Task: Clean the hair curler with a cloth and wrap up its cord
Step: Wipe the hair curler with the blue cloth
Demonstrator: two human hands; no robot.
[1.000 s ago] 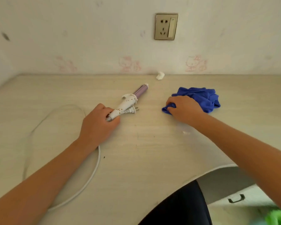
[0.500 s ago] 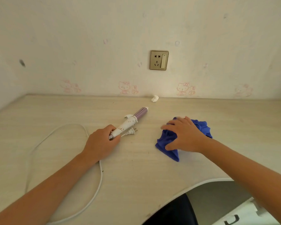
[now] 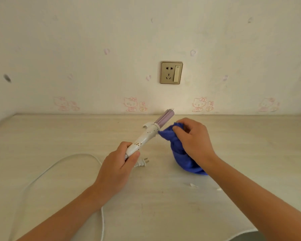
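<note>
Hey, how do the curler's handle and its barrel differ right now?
The handle is white with small brownish spots; the barrel is pale purple and ribbed. The left hand grips the handle's lower end, while the barrel is bare. The blue cloth, bunched in the right hand, meets the handle near its collar, not the barrel. Both tilt up toward the wall as one raised piece.

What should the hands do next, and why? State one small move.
Probably bring the blue cloth in the right hand onto the curler's purple barrel and wipe. The left hand holds the handle raised, the cloth's corner sits beside the barrel's base, and the cord lies loose.
</note>
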